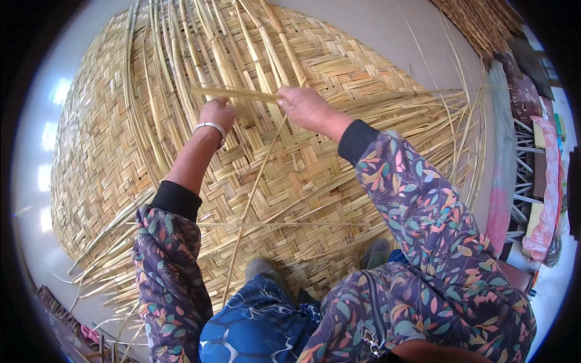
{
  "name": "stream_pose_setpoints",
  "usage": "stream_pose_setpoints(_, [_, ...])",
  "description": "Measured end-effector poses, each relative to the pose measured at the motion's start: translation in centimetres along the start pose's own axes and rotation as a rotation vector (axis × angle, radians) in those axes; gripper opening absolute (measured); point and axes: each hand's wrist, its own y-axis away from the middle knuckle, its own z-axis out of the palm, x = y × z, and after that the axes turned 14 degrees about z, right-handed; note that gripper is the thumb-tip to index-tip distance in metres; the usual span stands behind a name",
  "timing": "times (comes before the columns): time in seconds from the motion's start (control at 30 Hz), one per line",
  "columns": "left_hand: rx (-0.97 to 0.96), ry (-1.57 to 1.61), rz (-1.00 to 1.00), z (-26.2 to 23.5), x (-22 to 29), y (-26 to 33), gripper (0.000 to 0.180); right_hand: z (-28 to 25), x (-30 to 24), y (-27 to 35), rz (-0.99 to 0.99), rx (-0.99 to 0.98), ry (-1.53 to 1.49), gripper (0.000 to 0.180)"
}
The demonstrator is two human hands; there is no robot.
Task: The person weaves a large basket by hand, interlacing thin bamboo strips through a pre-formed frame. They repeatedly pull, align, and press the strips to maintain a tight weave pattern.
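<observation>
Pale glossy floor (36,199) reflects window light; cluttered furniture (538,175) at right.

A big woven mat (302,181) of yellow straw strips lies on the floor (387,36). The person sits at its edge and looks down at it. The left hand (216,113) rests on the loose strips (181,54) that stick up from the mat, and it wears a silver bracelet (210,127). The right hand (305,107) pinches one flat strip (233,92) that lies sideways across the others, reaching over to just above the left hand. A long thin stick (251,202) slants down the mat toward the person's knees. Both sleeves have a flower pattern. More straw is piled at the top right (478,21).
</observation>
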Motion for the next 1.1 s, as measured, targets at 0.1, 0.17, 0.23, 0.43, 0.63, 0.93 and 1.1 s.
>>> stream_pose_setpoints(0.1, [0.017,-0.100,-0.016,0.2,-1.0,-1.3,0.029,1.3,1.1,-0.3,-0.040,-0.021,0.032,0.019])
stream_pose_setpoints(0.17, [0.042,0.085,-0.027,0.4,-2.5,-2.3,0.029,1.3,2.1,0.3,-0.076,-0.049,0.056,0.020])
stream_pose_setpoints(0.23, [0.158,0.447,-0.065,0.2,0.4,-1.6,0.028,0.5,3.2,1.5,-0.031,-0.104,0.052,0.019])
stream_pose_setpoints(0.43, [-0.015,-0.241,-0.022,0.1,3.2,-2.5,0.030,0.2,3.4,3.6,0.374,-0.360,-0.522,0.020])
stream_pose_setpoints(0.63, [0.046,0.141,-0.195,-0.7,4.0,-3.2,0.034,0.0,1.1,1.6,0.341,-0.401,-0.808,0.020])
stream_pose_setpoints(0.93, [-0.100,0.277,-0.237,-1.0,4.8,-2.3,0.037,0.6,-0.8,-0.7,0.381,-0.330,-1.027,0.020])
stream_pose_setpoints(1.1, [-0.194,0.555,-0.169,-0.6,1.8,-2.1,0.028,1.5,-1.0,-1.6,0.351,-0.295,-0.971,0.020])
